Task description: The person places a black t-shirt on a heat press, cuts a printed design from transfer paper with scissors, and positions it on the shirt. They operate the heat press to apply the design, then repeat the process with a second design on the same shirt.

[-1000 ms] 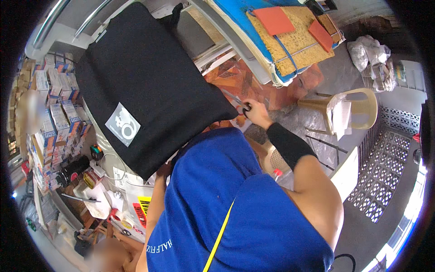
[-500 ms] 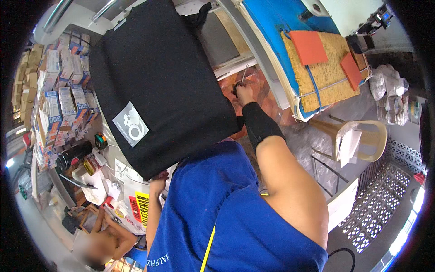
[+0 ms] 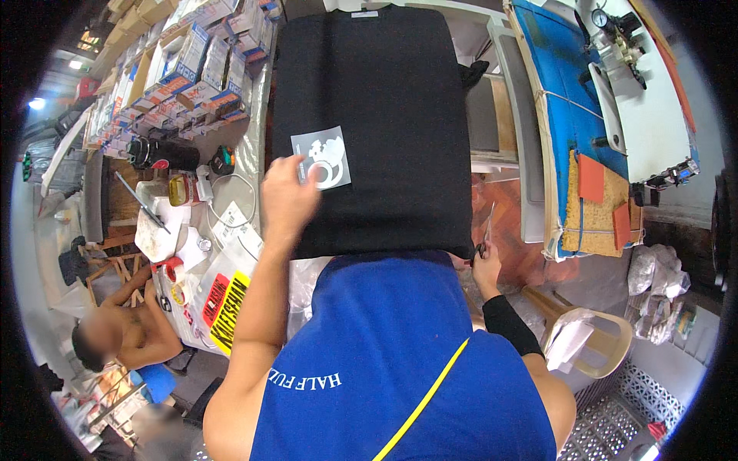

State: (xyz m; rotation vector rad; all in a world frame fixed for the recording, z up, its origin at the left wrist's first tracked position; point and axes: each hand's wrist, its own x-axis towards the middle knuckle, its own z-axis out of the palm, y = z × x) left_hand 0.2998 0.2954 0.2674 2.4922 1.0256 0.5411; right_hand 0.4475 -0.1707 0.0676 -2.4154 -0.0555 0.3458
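Note:
A black shirt (image 3: 377,92) lies spread out flat in front of me, its collar at the far end. On its left part rests a small translucent sheet (image 3: 332,157) with a pale printed design. Over the sheet's left edge is my left hand (image 3: 288,198), slightly blurred, with thumb and fingers apart. Whether the fingertips press on the sheet I cannot tell. Low beside the shirt's near right corner, my right hand (image 3: 486,267) is closed round the dark handles of a pair of scissors (image 3: 490,224), blades pointing away from me.
Stacked cartons (image 3: 184,77) stand at the far left. Nearer are a black bottle (image 3: 165,154), tape rolls (image 3: 175,269) and a seated person (image 3: 142,326). On the right are a blue padded board (image 3: 565,115), a beige plastic chair (image 3: 607,346) and clear plastic bundles (image 3: 657,280).
My left hand has come from under the shirt's near edge up to the printed sheet. The right hand, still with the scissors, is drawn nearer my body. My view has turned leftward.

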